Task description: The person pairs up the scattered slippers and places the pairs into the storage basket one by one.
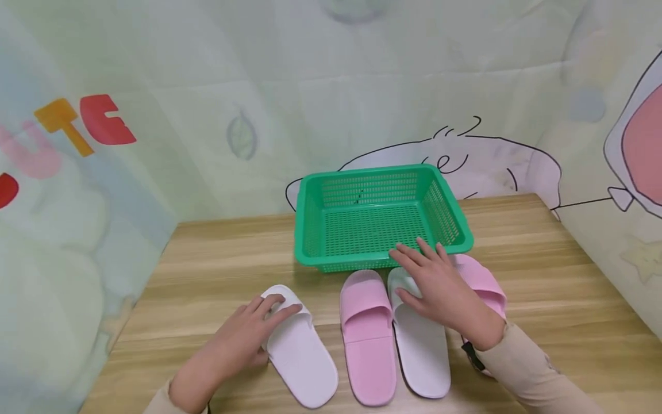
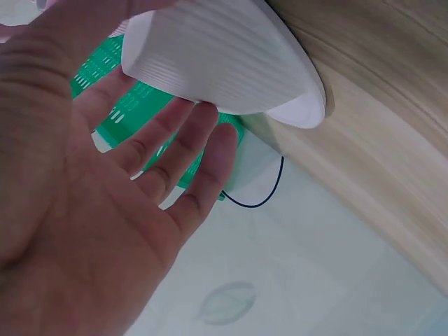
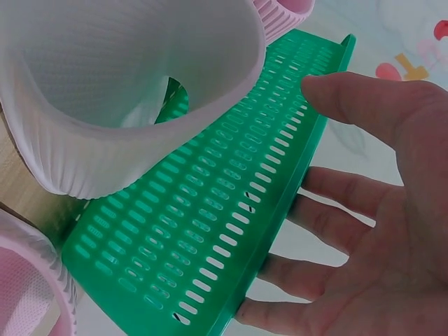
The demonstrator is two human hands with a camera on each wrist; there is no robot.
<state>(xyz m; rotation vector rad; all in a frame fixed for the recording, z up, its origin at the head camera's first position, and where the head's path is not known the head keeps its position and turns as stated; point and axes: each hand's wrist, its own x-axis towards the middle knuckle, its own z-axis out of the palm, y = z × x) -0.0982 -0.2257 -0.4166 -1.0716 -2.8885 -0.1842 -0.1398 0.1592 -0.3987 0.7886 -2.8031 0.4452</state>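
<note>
A white slipper point(image 1: 305, 362) lies on the left, toe toward the back. My left hand point(image 1: 248, 330) is over its strap, fingers loosely bent; in the left wrist view the fingertips point(image 2: 222, 140) lie along the slipper's strap point(image 2: 224, 63). My right hand point(image 1: 439, 282) reaches over another white slipper point(image 1: 426, 362) to the front rim of a green plastic basket point(image 1: 305, 230). Its fingers are spread and fairly straight, with fingertips right at the rim in the right wrist view. Between the white slippers lies a pink slipper point(image 1: 369, 368). A second pink slipper point(image 1: 481, 282) is partly hidden by my right forearm.
The wood-grain table point(image 1: 207, 259) carries the basket at its back and the slippers in front. A printed cloth backdrop point(image 1: 181, 126) rises behind and on both sides. A black strap point(image 1: 472, 355) shows by the right sleeve.
</note>
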